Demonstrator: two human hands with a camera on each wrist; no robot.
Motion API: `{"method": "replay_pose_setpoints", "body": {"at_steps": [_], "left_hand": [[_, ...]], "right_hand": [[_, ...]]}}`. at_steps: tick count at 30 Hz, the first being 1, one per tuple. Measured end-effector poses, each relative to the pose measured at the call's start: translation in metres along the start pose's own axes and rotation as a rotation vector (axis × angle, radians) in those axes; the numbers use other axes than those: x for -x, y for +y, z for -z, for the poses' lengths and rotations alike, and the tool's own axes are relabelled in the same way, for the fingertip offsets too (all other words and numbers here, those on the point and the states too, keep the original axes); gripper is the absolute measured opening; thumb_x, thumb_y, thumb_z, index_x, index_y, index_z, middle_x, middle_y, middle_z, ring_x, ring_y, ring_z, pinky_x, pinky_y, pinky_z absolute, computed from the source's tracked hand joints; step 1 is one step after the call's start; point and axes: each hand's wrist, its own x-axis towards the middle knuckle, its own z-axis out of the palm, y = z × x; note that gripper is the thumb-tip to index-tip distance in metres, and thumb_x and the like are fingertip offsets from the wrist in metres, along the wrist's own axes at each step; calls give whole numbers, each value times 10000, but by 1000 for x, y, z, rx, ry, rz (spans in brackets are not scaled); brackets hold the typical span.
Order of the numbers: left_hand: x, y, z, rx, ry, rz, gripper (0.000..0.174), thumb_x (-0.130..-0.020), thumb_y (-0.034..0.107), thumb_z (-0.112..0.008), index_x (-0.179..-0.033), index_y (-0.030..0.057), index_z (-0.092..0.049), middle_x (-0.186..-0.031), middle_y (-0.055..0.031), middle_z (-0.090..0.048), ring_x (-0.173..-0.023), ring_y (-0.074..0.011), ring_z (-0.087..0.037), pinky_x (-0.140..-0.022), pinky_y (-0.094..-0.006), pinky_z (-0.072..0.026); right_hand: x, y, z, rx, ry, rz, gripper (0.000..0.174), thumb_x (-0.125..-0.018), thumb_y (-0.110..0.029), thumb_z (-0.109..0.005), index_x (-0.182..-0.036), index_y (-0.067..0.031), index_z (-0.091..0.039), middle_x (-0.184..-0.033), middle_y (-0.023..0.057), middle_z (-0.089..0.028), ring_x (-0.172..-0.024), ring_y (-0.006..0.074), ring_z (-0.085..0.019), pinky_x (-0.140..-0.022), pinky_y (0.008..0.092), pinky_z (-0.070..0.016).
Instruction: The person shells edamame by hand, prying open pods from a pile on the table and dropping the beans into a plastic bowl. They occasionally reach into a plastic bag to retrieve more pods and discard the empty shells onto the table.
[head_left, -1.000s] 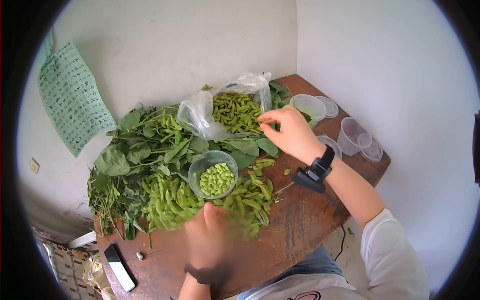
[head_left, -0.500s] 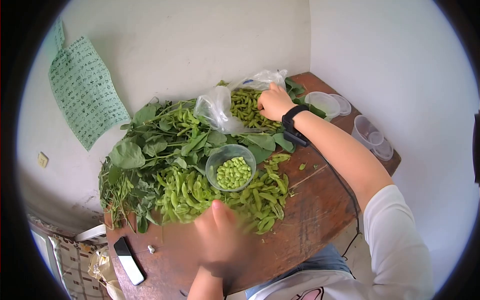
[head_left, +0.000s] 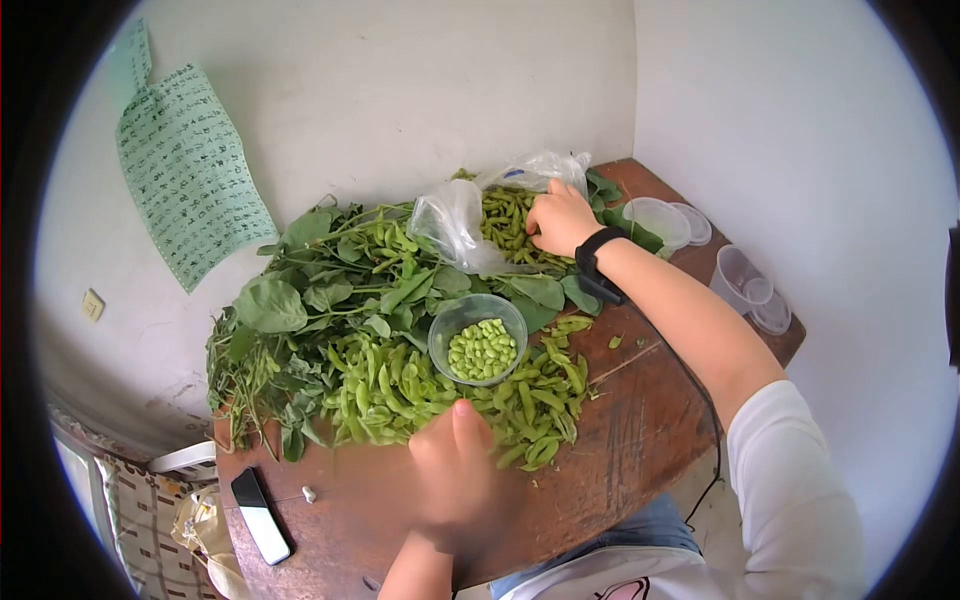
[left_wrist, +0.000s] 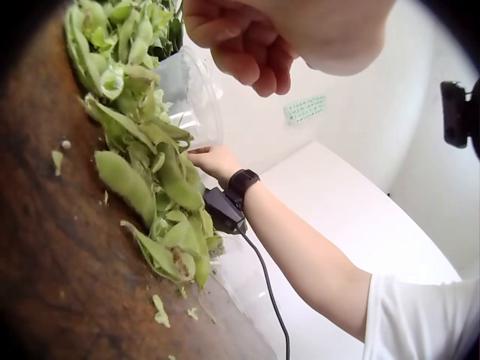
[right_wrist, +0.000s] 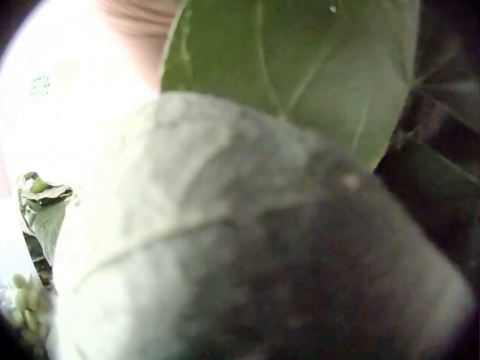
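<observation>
My right hand (head_left: 562, 220) reaches into a clear plastic bag (head_left: 447, 222) of green soybean pods (head_left: 503, 215), its fingers bent down among them. Whether it grips a pod I cannot tell; large leaves (right_wrist: 202, 225) block the right wrist view. My left hand (head_left: 452, 462) hovers over the front table edge, thumb up, partly blurred. In the left wrist view its fingers (left_wrist: 251, 64) hang loosely curled with nothing between them. Between the hands stands a clear plastic bowl (head_left: 450, 318) of shelled beans (head_left: 484, 350). Light green pods (head_left: 385, 390), some split, lie around its front.
Leafy soybean stalks (head_left: 270, 305) cover the table's left and back. Clear lids (head_left: 660, 222) and a plastic cup (head_left: 738, 280) stand at the right. A phone (head_left: 262, 515) and a small white object (head_left: 309, 494) lie front left. A cable runs from the right wrist camera.
My right hand has gone from beside the bag's right edge into the pods within it. The left hand keeps about the same place before the bowl. The head view has shifted left.
</observation>
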Motion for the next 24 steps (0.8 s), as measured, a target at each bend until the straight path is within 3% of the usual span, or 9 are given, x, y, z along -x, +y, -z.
{"method": "replay_pose_setpoints", "body": {"at_steps": [9,13,15,16,17,20,21,22,24], "left_hand": [[-1,0,-1,-2,5,-32,582,-1068,250,-399,-565,11,-571,-466,-32,-509,-420,-128,-481,-460,-280,-374],[-1,3,0,7,23,-5,571,-1065,250,-407,-575,12,-577,-469,-32,-515,-434,-132,-502,-467,-278,-384],[-1,4,2,25,12,17,531,-1062,244,-419,-618,9,-592,-475,-33,-523,-435,-127,-501,-467,-273,-383],[-1,4,3,42,-3,38,494,-1059,238,-432,-661,6,-607,-480,-34,-532,-436,-123,-501,-466,-268,-382],[-2,5,3,48,2,45,494,-1059,238,-432,-661,6,-607,-480,-34,-532,-436,-123,-501,-466,-268,-382],[-3,6,2,93,-34,172,312,-1038,196,-498,-841,-1,-638,-567,-37,-610,-490,-98,-541,-478,-238,-402],[-5,3,-1,151,-43,165,212,-1004,184,-566,-959,-7,-646,-677,-76,-662,-547,-117,-591,-515,-264,-452],[-5,2,-3,208,-52,161,215,-970,172,-635,-1078,-12,-654,-786,-116,-714,-603,-136,-641,-551,-290,-502],[-7,4,-3,212,-69,162,239,-950,160,-666,-1118,-8,-648,-841,-111,-724,-618,-117,-645,-548,-270,-502]], "right_hand": [[1,-13,-9,116,-44,-89,129,-793,-79,-670,-866,-116,-770,-1013,76,-685,-1150,309,-493,-941,402,-414],[10,-15,3,140,136,21,79,-826,-93,-675,-895,-89,-714,-956,87,-692,-1094,321,-532,-921,410,-433],[18,-19,23,-211,294,8,53,-844,-98,-695,-887,-67,-693,-899,110,-714,-948,327,-617,-839,442,-479],[24,-24,37,-418,269,32,108,-879,-110,-706,-955,-33,-708,-874,108,-734,-831,260,-677,-758,400,-517],[34,-32,49,-415,260,38,108,-879,-110,-706,-955,-33,-708,-874,108,-734,-831,260,-677,-758,400,-517],[76,-60,72,-950,57,16,196,-910,-136,-708,-1085,-53,-735,-918,67,-713,-829,139,-639,-749,289,-503],[91,-70,75,-1032,51,56,215,-918,-122,-701,-1120,-57,-738,-919,58,-709,-831,113,-632,-750,263,-501],[105,-82,80,-1034,48,91,213,-927,-85,-682,-1130,-49,-732,-923,60,-706,-836,121,-640,-771,267,-505],[127,-97,84,-1012,15,185,260,-918,-58,-690,-1177,-50,-710,-937,58,-707,-848,123,-660,-760,265,-517]]}}
